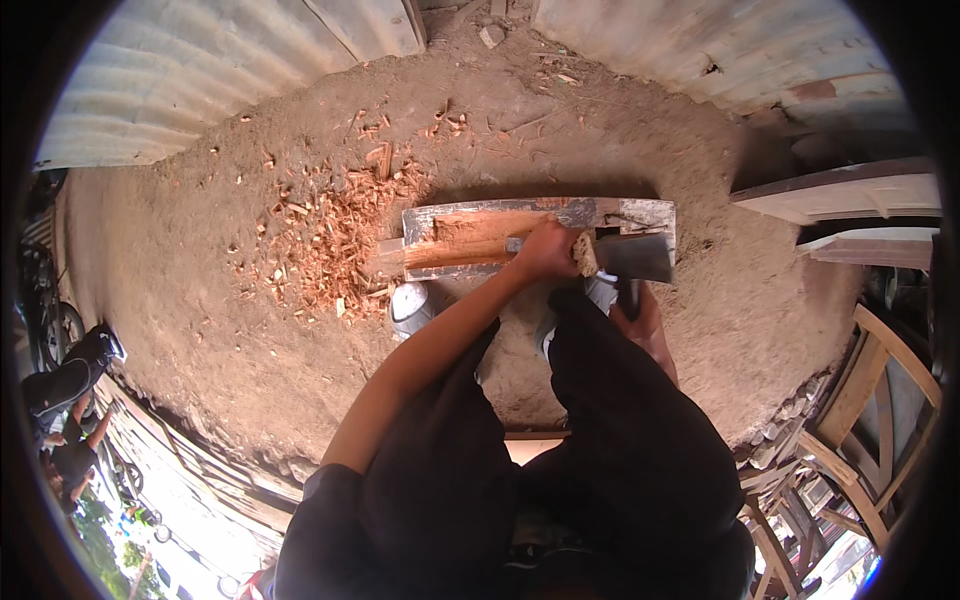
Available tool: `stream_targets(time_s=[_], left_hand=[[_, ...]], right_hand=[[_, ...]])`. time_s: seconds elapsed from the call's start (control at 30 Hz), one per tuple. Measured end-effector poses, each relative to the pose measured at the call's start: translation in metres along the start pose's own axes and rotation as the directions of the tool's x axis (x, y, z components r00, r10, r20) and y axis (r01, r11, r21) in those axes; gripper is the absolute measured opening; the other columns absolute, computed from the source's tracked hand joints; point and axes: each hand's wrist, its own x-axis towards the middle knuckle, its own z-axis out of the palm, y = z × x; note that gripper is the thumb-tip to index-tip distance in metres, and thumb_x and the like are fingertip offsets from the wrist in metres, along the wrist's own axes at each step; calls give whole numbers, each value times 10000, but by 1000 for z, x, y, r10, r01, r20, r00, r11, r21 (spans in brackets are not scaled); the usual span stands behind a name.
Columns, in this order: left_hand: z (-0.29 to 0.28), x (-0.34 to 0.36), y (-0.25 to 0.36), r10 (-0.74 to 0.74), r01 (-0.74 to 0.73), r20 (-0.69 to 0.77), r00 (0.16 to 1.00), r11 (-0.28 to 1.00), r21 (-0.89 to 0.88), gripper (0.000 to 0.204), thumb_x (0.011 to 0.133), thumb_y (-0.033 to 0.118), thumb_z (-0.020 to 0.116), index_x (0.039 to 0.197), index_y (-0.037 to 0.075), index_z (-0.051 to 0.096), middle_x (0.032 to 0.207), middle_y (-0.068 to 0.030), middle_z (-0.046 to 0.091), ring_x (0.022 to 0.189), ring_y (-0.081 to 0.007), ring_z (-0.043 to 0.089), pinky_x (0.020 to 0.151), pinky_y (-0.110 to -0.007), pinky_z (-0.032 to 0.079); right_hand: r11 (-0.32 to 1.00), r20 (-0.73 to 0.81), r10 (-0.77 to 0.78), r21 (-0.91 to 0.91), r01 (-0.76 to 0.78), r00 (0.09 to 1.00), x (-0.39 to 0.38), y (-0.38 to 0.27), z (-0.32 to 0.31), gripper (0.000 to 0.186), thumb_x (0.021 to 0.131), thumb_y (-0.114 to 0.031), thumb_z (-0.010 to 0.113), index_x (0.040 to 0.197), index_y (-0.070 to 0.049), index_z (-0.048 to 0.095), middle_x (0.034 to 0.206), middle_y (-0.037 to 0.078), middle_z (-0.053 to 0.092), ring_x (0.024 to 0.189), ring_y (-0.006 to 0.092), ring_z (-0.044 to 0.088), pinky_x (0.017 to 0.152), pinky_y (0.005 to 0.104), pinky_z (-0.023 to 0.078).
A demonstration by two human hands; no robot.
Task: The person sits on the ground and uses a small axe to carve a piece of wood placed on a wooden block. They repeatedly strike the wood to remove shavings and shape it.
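My left hand is closed around a chisel whose metal end points left over the weathered wooden board and whose pale, frayed handle top shows beside my fist. A long reddish hollow is cut into the board. My right hand grips a cleaver-like tool by its dark handle; its broad blade lies sideways just right of the chisel handle, over the board's right part. Whether the blade touches the handle I cannot tell. My feet are at the board's near side, partly hidden.
Wood shavings litter the dirt floor left of the board. Corrugated sheets border the far side. Wooden panels and frames stand at the right. At the far left are people and motorcycles.
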Motion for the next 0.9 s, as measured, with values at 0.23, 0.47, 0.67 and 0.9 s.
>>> stream_targets(time_s=[0.23,0.47,0.67,0.9], left_hand=[[0,-1,1,-6,6,-73,997,1000,-13,306,630,190,742,894,36,731,759,-222,704,759,-416,708,743,-494,573],[1,-7,2,-13,12,-59,998,1000,-19,331,633,194,756,934,60,737,765,-202,712,754,-408,709,729,-499,576],[2,-1,-3,-25,25,-24,999,1000,-4,281,637,195,747,874,49,713,744,-206,701,737,-413,706,706,-514,574],[0,0,1,-28,29,-21,999,998,54,287,619,198,743,865,52,717,748,-212,700,744,-413,707,709,-512,574]], right_hand=[[962,-41,261,97,-256,964,-4,-28,-1,375,942,-84,660,1285,-11,530,821,44,602,619,106,569,529,284,456],[900,105,397,149,-409,912,2,-49,-16,476,915,-64,670,1365,-8,526,841,47,612,610,129,565,537,301,465],[984,4,159,82,-159,987,1,-14,-1,426,926,-56,659,1331,-7,535,822,42,610,625,126,586,542,306,477],[880,-8,425,239,-411,905,1,-54,3,365,941,-34,639,1292,-14,537,857,40,603,606,103,561,515,289,449]])
